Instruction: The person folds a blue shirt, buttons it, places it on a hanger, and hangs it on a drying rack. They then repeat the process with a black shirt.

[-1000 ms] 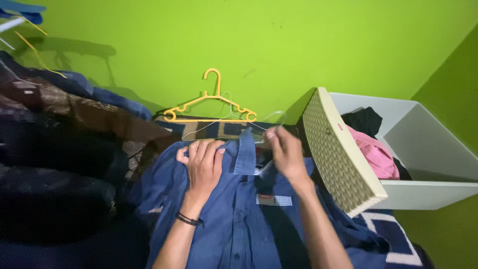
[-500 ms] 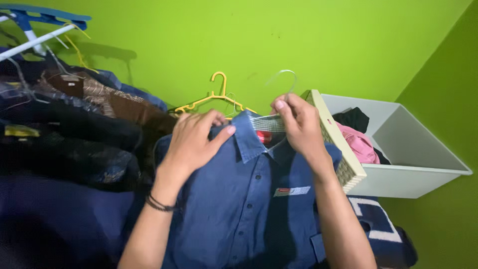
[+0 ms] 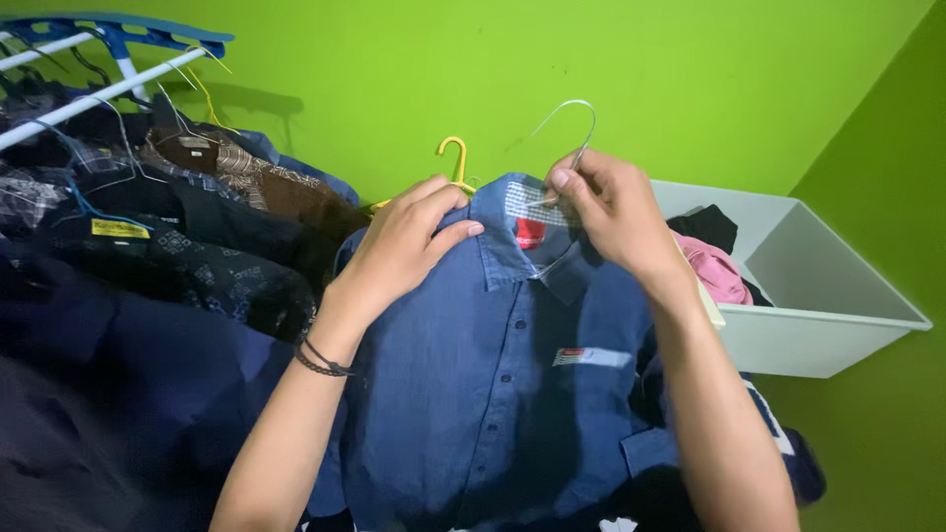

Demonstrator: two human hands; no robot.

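Both hands, left (image 3: 399, 246) and right (image 3: 616, 212), have lifted the blue shirt (image 3: 503, 374) off the pile; it now hangs upright, and the wire hanger (image 3: 570, 123) stands clear above the collar.

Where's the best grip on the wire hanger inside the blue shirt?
Probably the neck of the wire hanger, just under its hook, pinched from the right, where the right hand has it. Only that part stands clear of the blue shirt collar; the left hand grips the shoulder.

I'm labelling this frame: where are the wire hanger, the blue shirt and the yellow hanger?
wire hanger (image 3: 581, 118), head view, hook curve
blue shirt (image 3: 473, 394), head view, front panel
yellow hanger (image 3: 454, 148), head view, hook
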